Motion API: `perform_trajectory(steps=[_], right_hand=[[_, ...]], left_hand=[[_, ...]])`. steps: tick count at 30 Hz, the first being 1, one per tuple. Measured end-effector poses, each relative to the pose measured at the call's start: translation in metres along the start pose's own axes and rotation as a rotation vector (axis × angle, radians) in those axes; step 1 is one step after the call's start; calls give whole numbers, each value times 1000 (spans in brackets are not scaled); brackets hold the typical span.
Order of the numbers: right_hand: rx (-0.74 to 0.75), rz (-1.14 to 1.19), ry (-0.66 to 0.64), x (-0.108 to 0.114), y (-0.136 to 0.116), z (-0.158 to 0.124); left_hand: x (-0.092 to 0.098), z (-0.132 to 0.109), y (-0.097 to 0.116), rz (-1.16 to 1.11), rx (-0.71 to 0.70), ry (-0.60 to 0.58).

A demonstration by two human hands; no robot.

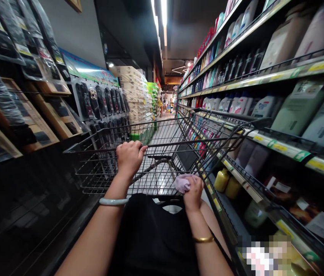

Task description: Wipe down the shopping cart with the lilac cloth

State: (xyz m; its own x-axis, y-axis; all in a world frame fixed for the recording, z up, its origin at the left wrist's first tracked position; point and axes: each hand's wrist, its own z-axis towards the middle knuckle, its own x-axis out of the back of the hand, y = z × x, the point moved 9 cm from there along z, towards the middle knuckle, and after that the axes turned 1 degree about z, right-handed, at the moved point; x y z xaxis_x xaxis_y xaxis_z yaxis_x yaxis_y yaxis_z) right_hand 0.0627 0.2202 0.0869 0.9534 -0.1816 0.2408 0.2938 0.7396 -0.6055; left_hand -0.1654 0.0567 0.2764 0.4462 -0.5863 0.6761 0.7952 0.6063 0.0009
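A black wire shopping cart (156,145) stands in front of me in a store aisle. My left hand (130,157) is closed around the near top bar of its basket, and a pale bangle circles that wrist. Lower and to the right, my right hand (194,193) grips a crumpled light-purple cloth (182,184) close to the cart's near side. Whether this hand also touches the wire is hidden. A gold band sits on the right wrist. Through the basket's wires I see the floor and no goods.
Shelves of bottles (265,106) run close along the right, with yellow containers (222,180) low down. Packaged goods (104,101) hang along the left. Stacked boxes (133,96) stand further up on the left. The aisle floor (166,130) leads straight ahead.
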Motion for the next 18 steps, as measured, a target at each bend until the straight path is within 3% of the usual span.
perform_trajectory(steps=[4,10,12,14,18], right_hand=[[5,-1,-65,-22,-7,-21],[132,167,35,0,-58,24],[192,153,49,-3,-72,29],[229,89,32,-16,-74,16],[251,40,-106,-49,-55,-39]], left_hand=[[2,-1,0,-16,10,-1],[2,-2,0,-27,5,-6],[2,-2,0,-28,8,-4],[2,-2,0,-32,10,-4],[3,-3,0,-38,10,-3]])
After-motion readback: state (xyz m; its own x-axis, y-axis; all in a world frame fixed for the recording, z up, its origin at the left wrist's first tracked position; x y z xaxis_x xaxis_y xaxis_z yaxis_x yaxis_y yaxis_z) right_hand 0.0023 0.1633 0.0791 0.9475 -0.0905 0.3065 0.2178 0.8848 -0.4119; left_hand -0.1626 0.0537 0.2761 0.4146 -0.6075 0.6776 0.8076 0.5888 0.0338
